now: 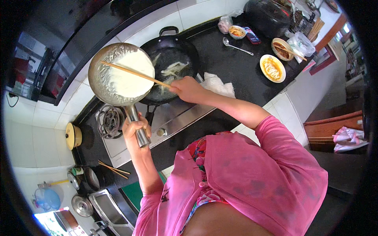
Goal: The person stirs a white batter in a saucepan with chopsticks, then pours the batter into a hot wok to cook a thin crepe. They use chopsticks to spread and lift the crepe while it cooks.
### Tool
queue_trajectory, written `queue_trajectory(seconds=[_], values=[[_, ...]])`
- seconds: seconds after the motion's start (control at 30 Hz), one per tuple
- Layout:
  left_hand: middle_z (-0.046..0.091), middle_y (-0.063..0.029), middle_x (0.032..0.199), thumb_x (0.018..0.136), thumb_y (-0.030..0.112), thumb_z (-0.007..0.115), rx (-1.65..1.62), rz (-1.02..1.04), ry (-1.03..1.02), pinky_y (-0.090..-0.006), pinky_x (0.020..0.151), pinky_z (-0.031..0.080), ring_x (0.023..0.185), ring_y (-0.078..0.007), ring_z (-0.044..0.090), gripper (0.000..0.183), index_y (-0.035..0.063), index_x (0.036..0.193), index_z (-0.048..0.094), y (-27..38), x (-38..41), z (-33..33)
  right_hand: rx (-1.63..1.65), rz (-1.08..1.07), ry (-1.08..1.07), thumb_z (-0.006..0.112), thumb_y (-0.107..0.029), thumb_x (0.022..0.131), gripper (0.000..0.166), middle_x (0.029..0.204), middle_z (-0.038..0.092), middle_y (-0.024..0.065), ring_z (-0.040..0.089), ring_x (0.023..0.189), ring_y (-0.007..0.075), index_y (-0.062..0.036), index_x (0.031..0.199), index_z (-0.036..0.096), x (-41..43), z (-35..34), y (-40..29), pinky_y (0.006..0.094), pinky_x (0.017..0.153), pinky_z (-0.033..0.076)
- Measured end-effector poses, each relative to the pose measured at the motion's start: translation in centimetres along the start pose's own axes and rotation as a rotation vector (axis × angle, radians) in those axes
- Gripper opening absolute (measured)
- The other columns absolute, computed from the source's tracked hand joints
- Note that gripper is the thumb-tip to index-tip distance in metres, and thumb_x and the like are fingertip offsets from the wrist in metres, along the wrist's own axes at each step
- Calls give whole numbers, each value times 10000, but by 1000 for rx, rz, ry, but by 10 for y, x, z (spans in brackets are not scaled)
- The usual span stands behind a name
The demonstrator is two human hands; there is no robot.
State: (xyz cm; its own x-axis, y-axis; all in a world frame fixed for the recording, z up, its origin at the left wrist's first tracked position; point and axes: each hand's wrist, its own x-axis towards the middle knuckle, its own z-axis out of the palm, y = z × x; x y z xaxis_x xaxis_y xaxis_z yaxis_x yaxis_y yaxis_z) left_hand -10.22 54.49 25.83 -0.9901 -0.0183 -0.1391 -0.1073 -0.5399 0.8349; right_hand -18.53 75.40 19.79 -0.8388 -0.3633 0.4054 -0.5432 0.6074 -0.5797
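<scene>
My left hand (136, 128) grips the metal handle of a round steel pan (99, 79), which is tilted beside and partly over a black wok (189, 50). Thick white batter (133, 70) has pooled towards the pan's wok-side rim. In my right hand (189, 90) is a wooden chopstick (133, 72) that reaches across the batter to the pan's far side; whether it is one stick or a pair held together I cannot tell. Pale strips of batter (174, 68) lie in the wok, in what looks like clear liquid. A white cloth (217, 84) rests on the counter near my right wrist.
A bare burner grate (110, 121) sits left of the wok on the steel stove (183, 115). Along the black counter (218, 56) are a ladle-like spoon (236, 47), a plate with orange sauce (273, 69), a bowl of dark sauce (282, 48), and a phone (252, 36). Loose chopsticks (115, 169) lie near the sink (109, 206).
</scene>
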Motion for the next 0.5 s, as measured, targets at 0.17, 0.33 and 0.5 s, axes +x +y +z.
queue_trajectory(seconds=[0.17,0.33,0.5], values=[[464,-97,555,613,55,512,10,-5,-57,-235,327,366,355,-158,422,286,-53,873,460,-1,3,4,32,54,32,520,-197,810,201,646,534,179,538,619,368,-15,724,534,-4,-5,3,435,554,409],[469,-100,563,619,65,521,44,-28,-57,-245,346,370,360,-167,429,299,-52,886,459,0,1,1,-11,47,89,539,-185,799,179,641,538,179,543,610,358,-19,734,556,-7,-2,1,416,533,414],[478,-102,560,614,60,527,45,-12,-78,-256,349,378,356,-176,440,297,-45,883,455,-2,0,-5,17,71,114,558,-153,785,154,614,532,181,539,579,358,-9,729,561,-3,-4,4,401,500,408]])
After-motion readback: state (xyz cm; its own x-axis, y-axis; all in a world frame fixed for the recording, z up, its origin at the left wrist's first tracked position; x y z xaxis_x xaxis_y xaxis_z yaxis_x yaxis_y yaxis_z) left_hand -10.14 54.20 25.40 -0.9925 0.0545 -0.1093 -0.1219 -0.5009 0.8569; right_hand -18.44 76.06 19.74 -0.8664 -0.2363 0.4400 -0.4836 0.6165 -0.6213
